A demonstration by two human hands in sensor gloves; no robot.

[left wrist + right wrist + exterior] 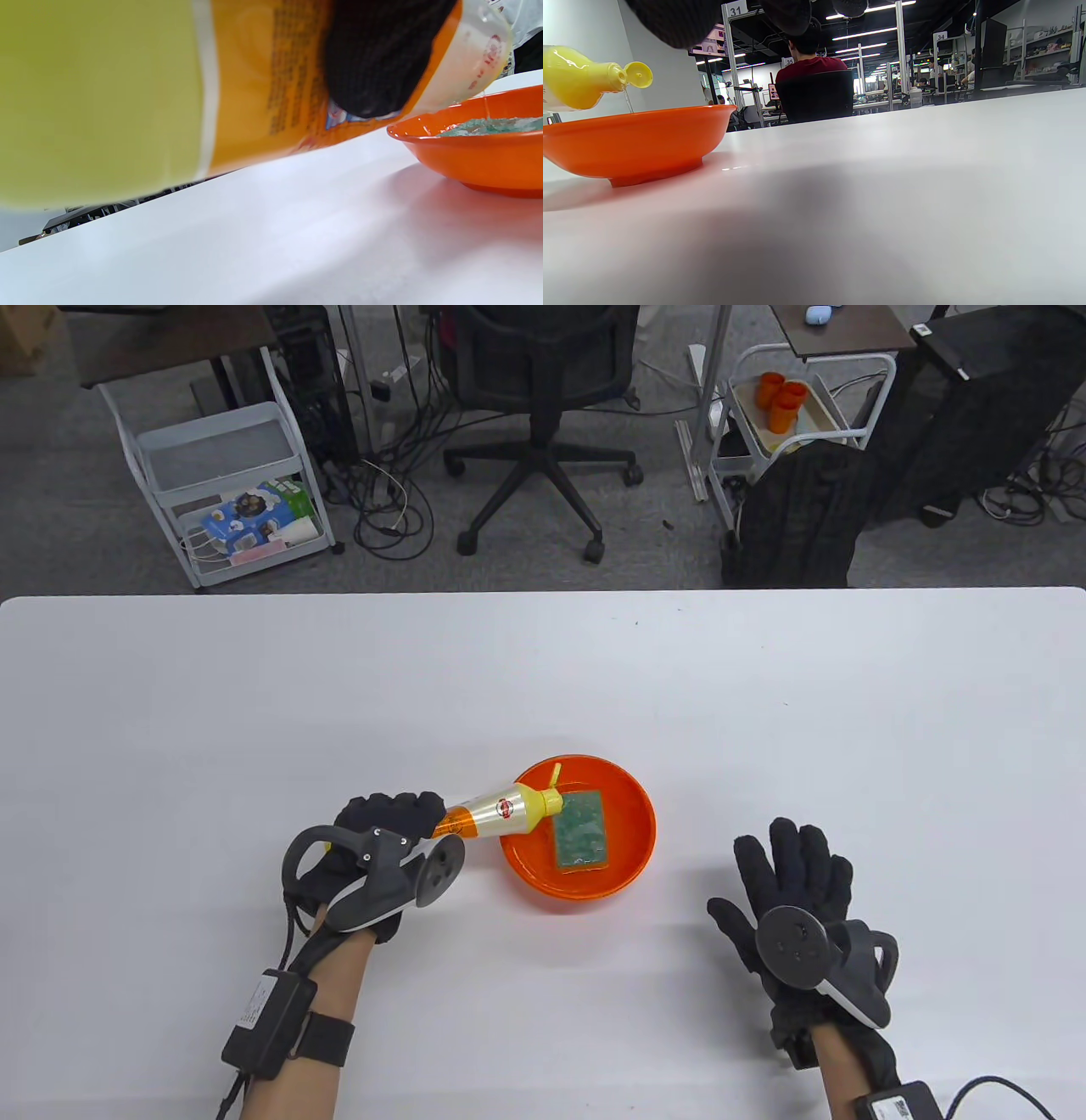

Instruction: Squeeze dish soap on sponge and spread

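Observation:
My left hand [390, 823] grips a dish soap bottle [496, 814] by its orange base and holds it tipped over an orange bowl [632, 848]. The yellow cap is flipped open. A thin clear stream of soap runs from the nozzle [623, 78] down into the bowl, seen in both wrist views. A green sponge [579, 831] lies flat in the bowl, also visible in the left wrist view [492, 126]. In that view the bottle [169, 84] fills the top with a gloved finger [377, 55] across it. My right hand [793, 891] rests flat and open on the table to the right of the bowl, holding nothing.
The bowl stands near the middle of the white table [254, 712]. Beyond the far edge are an office chair [539, 390], two wire carts [229, 492] and a black bag [797, 526].

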